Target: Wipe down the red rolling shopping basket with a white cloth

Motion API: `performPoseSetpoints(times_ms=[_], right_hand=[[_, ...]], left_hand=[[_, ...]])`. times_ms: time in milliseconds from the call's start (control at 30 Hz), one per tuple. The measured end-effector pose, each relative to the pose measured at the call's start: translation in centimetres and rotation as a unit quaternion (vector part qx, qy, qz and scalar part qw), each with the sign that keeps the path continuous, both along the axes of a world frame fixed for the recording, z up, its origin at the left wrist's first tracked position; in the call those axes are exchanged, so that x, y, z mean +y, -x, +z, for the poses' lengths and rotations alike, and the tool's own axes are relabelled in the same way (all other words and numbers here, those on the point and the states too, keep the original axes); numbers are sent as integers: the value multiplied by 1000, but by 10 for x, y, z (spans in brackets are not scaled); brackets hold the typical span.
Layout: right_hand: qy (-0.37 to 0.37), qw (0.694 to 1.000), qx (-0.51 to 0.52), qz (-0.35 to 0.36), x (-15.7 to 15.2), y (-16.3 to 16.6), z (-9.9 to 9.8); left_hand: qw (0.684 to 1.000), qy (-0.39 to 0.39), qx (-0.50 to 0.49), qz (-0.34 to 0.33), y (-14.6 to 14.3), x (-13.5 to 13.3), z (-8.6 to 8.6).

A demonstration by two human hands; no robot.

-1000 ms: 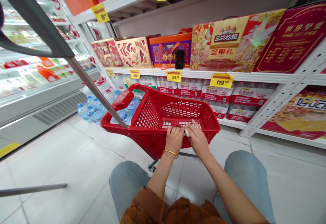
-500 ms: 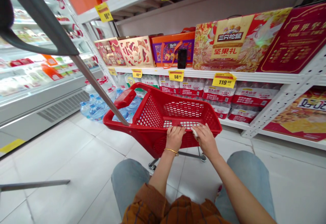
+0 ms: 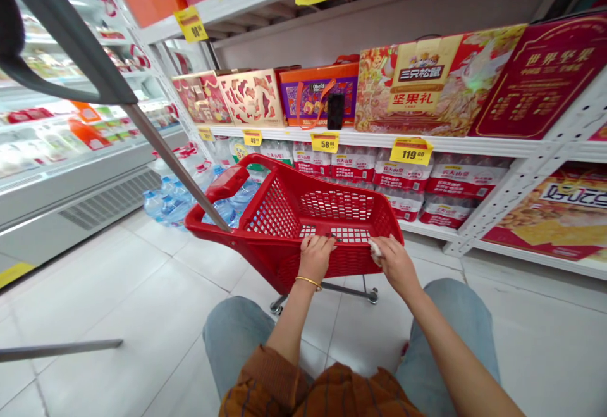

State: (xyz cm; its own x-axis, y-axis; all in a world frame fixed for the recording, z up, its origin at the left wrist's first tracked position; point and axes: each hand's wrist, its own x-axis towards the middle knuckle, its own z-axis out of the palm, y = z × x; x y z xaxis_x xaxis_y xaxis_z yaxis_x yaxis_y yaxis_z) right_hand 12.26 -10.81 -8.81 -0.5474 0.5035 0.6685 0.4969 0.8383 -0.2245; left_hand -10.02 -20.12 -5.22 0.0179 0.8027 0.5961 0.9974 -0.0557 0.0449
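A red plastic shopping cart (image 3: 270, 254) stands side-on before my knees, its perforated basket facing up. My left hand (image 3: 315, 256) is closed over the near rim, with a gold bracelet at the wrist. Farther right on that rim, my right hand (image 3: 394, 264) pinches a small crumpled white cloth or tissue (image 3: 375, 252) against the edge. Its exact kind cannot be made out. Some dark thing, too small to name, shows by the left fingertips. The cart's push handle (image 3: 228, 183) points away to the left.
A grey metal pole (image 3: 173, 164) slants across the left. Behind the cart, a white shelf (image 3: 474, 145) holds gift boxes (image 3: 431, 88), a black phone (image 3: 335, 111) and packs of bottled water (image 3: 403, 173). Large water bottles (image 3: 165, 205) stand by the refrigerated case (image 3: 90, 195).
My right hand has slid rightward along the rim with the white cloth, widening the gap between my hands. The left hand keeps its place on the rim. The view has shifted slightly.
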Motion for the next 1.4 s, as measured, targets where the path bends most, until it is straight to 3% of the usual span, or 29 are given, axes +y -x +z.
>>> performPoseSetpoints(times_ms=[267, 433, 533, 767, 1133, 1400], right_hand=[[15, 999, -2, -42, -17, 11, 12], [3, 998, -22, -52, -31, 16, 15], [-10, 998, -34, -51, -39, 17, 13], [-26, 999, -18, -1, -41, 15, 11], [-1, 999, -10, 40, -39, 6, 14], [27, 998, -8, 60, -33, -6, 6]], left_hand=[[997, -2, -21, 75, -23, -9, 8], [999, 18, -26, 10, -53, -1, 3], [997, 39, -67, 10, -63, 2, -1], [994, 57, -87, -36, -51, -4, -1], [993, 25, -114, -28, -51, -3, -5], [993, 35, -114, -26, -48, -8, -3]])
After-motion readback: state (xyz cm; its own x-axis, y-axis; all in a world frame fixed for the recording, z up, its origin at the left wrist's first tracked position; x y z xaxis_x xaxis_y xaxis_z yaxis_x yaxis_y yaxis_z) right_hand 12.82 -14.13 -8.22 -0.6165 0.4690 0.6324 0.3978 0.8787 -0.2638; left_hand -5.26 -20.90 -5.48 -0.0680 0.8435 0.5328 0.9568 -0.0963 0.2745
